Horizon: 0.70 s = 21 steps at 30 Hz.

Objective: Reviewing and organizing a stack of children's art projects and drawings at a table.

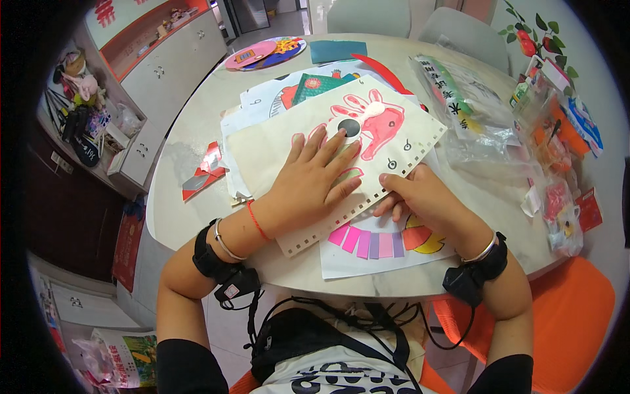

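A cream sheet of drawing paper (261,143) with punched holes along one edge lies tilted over a pile of papers. It carries a pink animal-like drawing (386,125) and a dark round spot (349,128) ringed in white. My left hand (315,180) rests flat on the sheet, fingers spread, covering part of the drawing. At the holed edge, my right hand (418,192) pinches the sheet, thumb on top and fingers beneath. Under it a white sheet (339,266) shows pink and purple blocks and a yellow-orange figure (423,236).
More drawings and a green packet (315,88) lie behind. Red-and-silver scraps (204,172) sit left, clear plastic bags (482,133) right. Round painted pieces (266,53) and a teal sheet (338,51) are at the far edge. Cables (393,315) hang below the marble-patterned table (192,226).
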{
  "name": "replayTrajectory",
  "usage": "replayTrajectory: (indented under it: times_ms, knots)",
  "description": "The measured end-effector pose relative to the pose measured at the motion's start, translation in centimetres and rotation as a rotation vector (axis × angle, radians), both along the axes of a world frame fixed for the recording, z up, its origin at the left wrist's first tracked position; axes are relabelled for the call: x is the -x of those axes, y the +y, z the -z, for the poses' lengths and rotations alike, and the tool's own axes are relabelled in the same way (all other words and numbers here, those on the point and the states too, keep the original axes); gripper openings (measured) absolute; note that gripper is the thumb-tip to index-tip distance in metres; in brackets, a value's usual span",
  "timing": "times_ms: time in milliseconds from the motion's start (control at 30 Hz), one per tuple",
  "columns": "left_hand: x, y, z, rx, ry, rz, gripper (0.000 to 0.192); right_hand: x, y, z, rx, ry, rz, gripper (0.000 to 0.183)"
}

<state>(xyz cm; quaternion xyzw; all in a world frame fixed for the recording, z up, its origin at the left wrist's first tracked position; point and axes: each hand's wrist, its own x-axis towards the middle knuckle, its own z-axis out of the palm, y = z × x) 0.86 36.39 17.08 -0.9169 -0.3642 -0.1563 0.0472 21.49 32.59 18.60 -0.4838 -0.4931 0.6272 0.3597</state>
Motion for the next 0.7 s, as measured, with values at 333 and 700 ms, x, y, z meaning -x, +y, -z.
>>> replayTrajectory:
  times_ms: [333, 700]
  knots:
    - [-0.1, 1.2, 0.7, -0.025, -0.047, 0.008, 0.044, -0.1, 0.3, 0.0, 0.047, -0.034, -0.019, 0.031]
    - [-0.2, 1.5, 0.3, 0.003, -0.079, -0.011, 0.047, -0.6, 0.8, 0.4, 0.066, 0.001, 0.017, 0.027]
